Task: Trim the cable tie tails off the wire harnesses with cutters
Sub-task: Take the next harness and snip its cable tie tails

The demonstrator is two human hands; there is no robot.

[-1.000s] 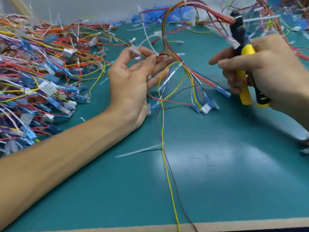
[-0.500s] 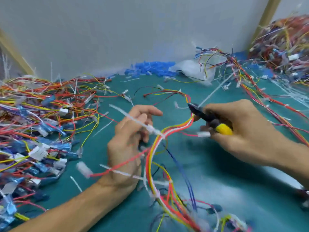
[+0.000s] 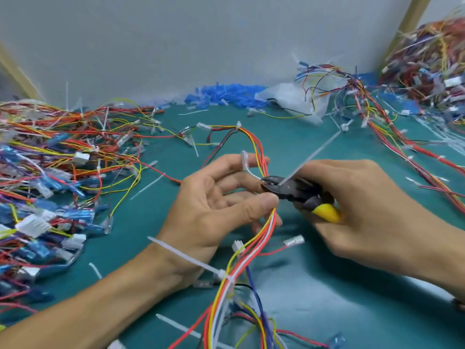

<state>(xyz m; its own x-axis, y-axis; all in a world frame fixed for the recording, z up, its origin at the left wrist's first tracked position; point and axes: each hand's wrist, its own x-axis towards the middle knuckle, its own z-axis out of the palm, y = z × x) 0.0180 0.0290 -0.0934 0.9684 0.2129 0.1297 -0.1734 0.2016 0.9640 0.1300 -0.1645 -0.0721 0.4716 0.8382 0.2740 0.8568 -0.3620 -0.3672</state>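
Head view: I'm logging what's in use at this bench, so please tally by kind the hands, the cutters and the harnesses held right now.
Hands: 2 (left hand, right hand)
Cutters: 1, gripped by the right hand
Harness: 1, pinched by the left hand
Total: 4

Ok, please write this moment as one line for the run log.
left hand: holds wire harness | right hand: grips cutters | cutters: tip on cable tie tail | lower tie tail: untrimmed
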